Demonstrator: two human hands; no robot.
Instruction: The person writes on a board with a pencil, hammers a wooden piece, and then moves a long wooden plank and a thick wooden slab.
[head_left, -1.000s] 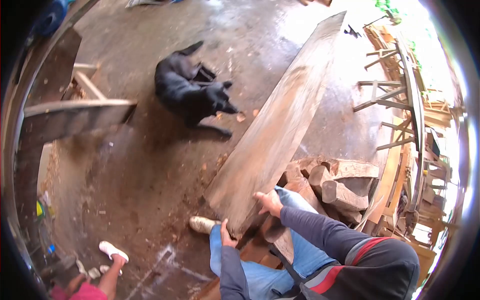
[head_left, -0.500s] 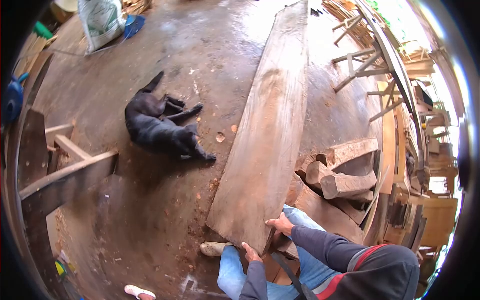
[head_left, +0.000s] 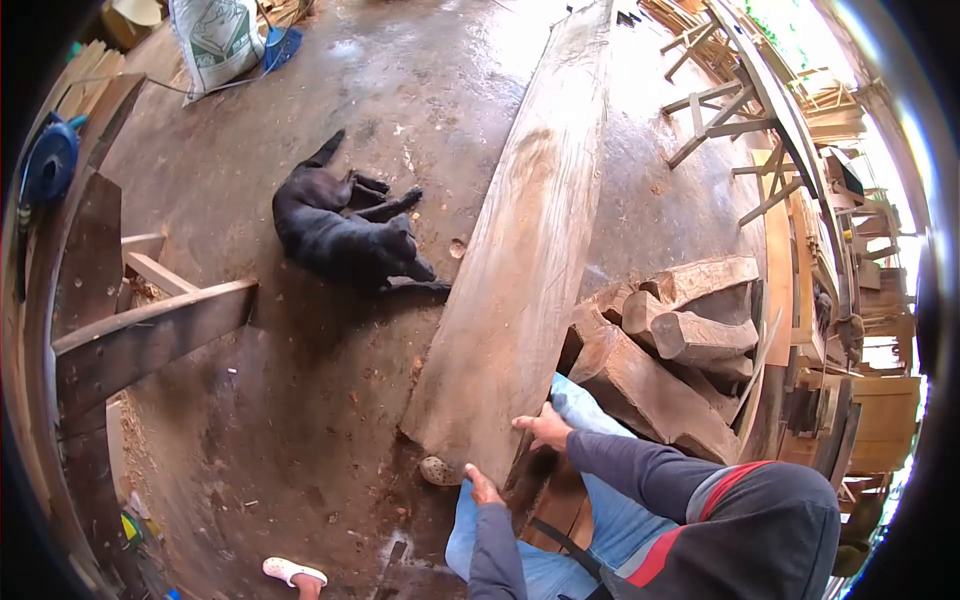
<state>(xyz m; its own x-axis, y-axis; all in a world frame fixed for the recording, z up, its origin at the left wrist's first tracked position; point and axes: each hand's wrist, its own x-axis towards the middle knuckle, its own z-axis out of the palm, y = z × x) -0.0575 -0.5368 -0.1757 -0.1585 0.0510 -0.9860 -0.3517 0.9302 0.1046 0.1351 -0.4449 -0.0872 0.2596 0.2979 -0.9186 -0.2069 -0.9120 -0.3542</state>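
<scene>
A long, wide wooden plank (head_left: 520, 270) stretches from my hands toward the far end of the floor. My left hand (head_left: 482, 487) grips its near end, thumb on top and fingers hidden beneath. My right hand (head_left: 545, 428) holds the right edge near the same end, closed around it. The plank's near end is above one of my shoes (head_left: 440, 471), partly covering it. Where the far end rests cannot be made out.
A black dog (head_left: 350, 225) lies left of the plank. Stacked timber blocks (head_left: 660, 370) are close on the right, beyond them a trestle bench (head_left: 740, 115). A wooden frame (head_left: 160, 335) stands left; another person's foot in a white clog (head_left: 295, 574) shows at the bottom.
Both hands and the plank's near end have shifted left across the floor, closer to the dog. The grip looks the same. The view has turned slightly, and the clogged foot shows more fully.
</scene>
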